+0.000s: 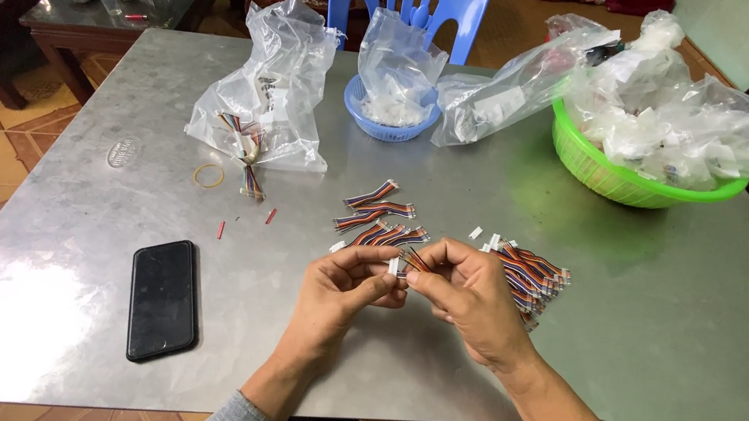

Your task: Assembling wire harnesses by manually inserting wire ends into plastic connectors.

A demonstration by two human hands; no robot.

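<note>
**Two hands join a ribbon cable to a white plug**

Nearest the camera, the left hand [349, 285] and right hand [469, 292] meet above the metal table [664, 309], together pinching a short multicoloured ribbon cable [414, 259] with a small white connector [394, 265] at its end. Beyond them stand a green basket [618, 180] of bagged parts, clear plastic bags [266, 85], a blue bowl [389, 127], and loose cable pieces [380, 219]. A black phone [162, 298] lies left. Tiled floor surrounds the table.
</note>
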